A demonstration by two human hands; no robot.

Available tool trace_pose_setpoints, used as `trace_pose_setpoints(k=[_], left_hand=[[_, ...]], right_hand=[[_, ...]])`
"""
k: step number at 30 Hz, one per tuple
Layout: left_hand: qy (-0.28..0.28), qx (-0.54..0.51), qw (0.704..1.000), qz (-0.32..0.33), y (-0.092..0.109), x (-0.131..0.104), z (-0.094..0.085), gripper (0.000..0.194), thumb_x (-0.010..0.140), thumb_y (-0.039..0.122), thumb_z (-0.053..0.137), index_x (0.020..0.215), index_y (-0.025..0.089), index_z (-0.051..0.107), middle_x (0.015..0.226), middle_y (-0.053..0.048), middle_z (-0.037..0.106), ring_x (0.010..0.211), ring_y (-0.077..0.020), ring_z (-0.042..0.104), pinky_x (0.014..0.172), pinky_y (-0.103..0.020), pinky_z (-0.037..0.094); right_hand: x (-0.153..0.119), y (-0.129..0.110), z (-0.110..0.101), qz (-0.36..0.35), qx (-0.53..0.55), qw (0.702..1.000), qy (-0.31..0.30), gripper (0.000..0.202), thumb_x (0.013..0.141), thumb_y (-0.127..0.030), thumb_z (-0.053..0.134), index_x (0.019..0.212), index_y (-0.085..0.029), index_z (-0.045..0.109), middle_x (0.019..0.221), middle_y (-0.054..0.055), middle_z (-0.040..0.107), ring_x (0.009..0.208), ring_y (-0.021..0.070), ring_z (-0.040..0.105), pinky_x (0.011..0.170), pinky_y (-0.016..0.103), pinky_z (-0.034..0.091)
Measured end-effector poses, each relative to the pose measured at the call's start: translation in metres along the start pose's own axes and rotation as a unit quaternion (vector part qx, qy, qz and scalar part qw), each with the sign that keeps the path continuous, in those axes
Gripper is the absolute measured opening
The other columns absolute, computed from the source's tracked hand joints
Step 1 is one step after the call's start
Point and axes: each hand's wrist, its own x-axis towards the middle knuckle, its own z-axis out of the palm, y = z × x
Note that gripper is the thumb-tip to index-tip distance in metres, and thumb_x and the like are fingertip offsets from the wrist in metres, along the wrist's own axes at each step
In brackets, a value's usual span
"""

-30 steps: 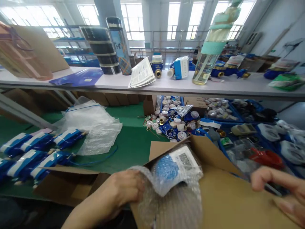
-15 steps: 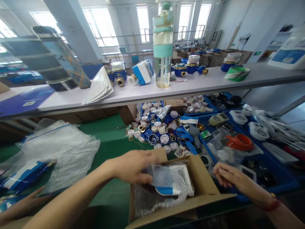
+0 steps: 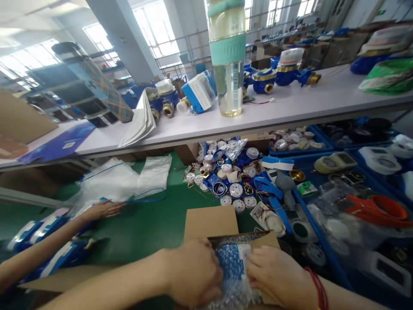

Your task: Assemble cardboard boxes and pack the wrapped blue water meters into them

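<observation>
A blue and white meter wrapped in bubble wrap [image 3: 234,268] lies in an open cardboard box [image 3: 211,221] at the bottom centre, on the green bench. My left hand [image 3: 193,275] curls over the wrap's left side. My right hand [image 3: 277,275], with a red band at the wrist, grips the wrap's right side. Both hands press the wrapped meter down into the box. The box's lower part is hidden beneath my hands.
A co-worker's hand [image 3: 106,209] rests on clear plastic bags [image 3: 122,181] at left, near blue meters [image 3: 48,228]. Loose meter parts [image 3: 235,172] fill blue trays behind the box. A white shelf [image 3: 290,107] overhead carries a water bottle [image 3: 227,56] and meters.
The view has dropped closer to the box. My right hand came in from the right onto the wrapped meter. The meter now sits lower in the box. A co-worker's hand reached the plastic bags.
</observation>
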Motion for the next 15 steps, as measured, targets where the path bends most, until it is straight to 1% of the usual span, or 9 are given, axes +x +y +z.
trace_pose_setpoints(k=[1,2,3,5,7,9,10,12,15], left_hand=[[0.045,-0.008,0.999,-0.024,-0.003,-0.02,-0.011,0.023,0.083,0.032,0.042,0.07,0.021,0.057,0.075,-0.006,0.064,0.076,-0.0179,0.058,0.078,-0.034,0.043],[0.112,-0.049,0.991,-0.05,-0.006,-0.037,-0.016,0.026,0.087,0.03,0.035,0.071,0.021,0.054,0.075,-0.004,0.062,0.075,-0.0149,0.056,0.075,-0.03,0.043],[0.149,-0.107,0.982,-0.039,-0.009,-0.047,-0.015,0.032,0.09,0.033,0.028,0.07,0.02,0.051,0.072,-0.003,0.059,0.071,-0.0127,0.054,0.07,-0.026,0.042],[0.19,-0.229,0.954,0.035,-0.011,-0.044,0.006,0.04,0.091,0.04,0.021,0.068,0.02,0.046,0.067,-0.002,0.057,0.068,-0.0111,0.053,0.068,-0.023,0.043],[0.184,-0.296,0.928,0.132,-0.009,-0.018,0.037,0.036,0.09,0.042,0.024,0.072,0.02,0.047,0.072,-0.003,0.061,0.074,-0.0115,0.055,0.074,-0.022,0.044],[0.174,-0.291,0.926,0.165,-0.006,0.01,0.061,0.022,0.088,0.032,0.035,0.078,0.021,0.051,0.078,-0.004,0.063,0.08,-0.0123,0.057,0.08,-0.021,0.044],[0.171,-0.284,0.929,0.163,-0.005,0.018,0.068,0.017,0.086,0.026,0.038,0.082,0.021,0.054,0.081,-0.004,0.064,0.082,-0.0125,0.057,0.081,-0.021,0.045],[0.156,-0.295,0.932,0.141,-0.007,0.014,0.069,0.02,0.084,0.02,0.039,0.094,0.021,0.057,0.091,-0.005,0.065,0.09,-0.0137,0.058,0.085,-0.023,0.045],[0.094,-0.368,0.913,0.149,-0.018,-0.025,0.055,0.036,0.087,0.026,0.031,0.117,0.022,0.052,0.117,-0.009,0.059,0.109,-0.0168,0.053,0.097,-0.029,0.041]], right_hand=[[0.0,0.0,0.001,-0.004,0.008,1.0,0.0,0.008,0.075,-0.025,0.056,0.081,-0.022,0.051,0.082,-0.001,0.057,0.073,0.0162,0.049,0.063,0.032,0.029],[-0.001,0.001,0.001,-0.014,0.017,1.0,0.001,0.009,0.073,-0.024,0.056,0.081,-0.023,0.052,0.081,-0.002,0.057,0.072,0.0159,0.048,0.062,0.032,0.029],[0.0,0.001,0.0,-0.029,0.022,0.999,0.003,0.011,0.073,-0.025,0.057,0.083,-0.026,0.053,0.08,-0.002,0.056,0.071,0.0159,0.047,0.059,0.032,0.027],[0.003,0.002,-0.002,-0.058,0.027,0.998,0.015,0.014,0.074,-0.03,0.057,0.088,-0.033,0.056,0.078,-0.002,0.054,0.071,0.0166,0.046,0.056,0.032,0.024],[0.008,0.002,-0.005,-0.086,0.027,0.996,0.022,0.009,0.076,-0.032,0.056,0.084,-0.035,0.059,0.076,-0.002,0.054,0.071,0.0168,0.046,0.056,0.032,0.024],[0.009,0.003,-0.013,-0.097,0.041,0.994,0.005,0.005,0.075,-0.03,0.055,0.076,-0.03,0.06,0.075,-0.002,0.055,0.072,0.0161,0.048,0.058,0.032,0.029],[0.006,0.005,-0.02,-0.091,0.067,0.993,-0.012,0.006,0.076,-0.028,0.054,0.077,-0.029,0.06,0.076,-0.002,0.056,0.073,0.0154,0.05,0.06,0.031,0.033],[-0.008,0.009,-0.04,-0.046,0.158,0.986,-0.034,0.018,0.077,-0.03,0.053,0.095,-0.031,0.06,0.087,-0.001,0.061,0.081,0.0148,0.055,0.07,0.029,0.041],[-0.04,0.018,-0.068,0.026,0.319,0.947,-0.022,0.043,0.075,-0.04,0.059,0.117,-0.031,0.051,0.11,0.002,0.06,0.101,0.0188,0.056,0.089,0.031,0.044]])
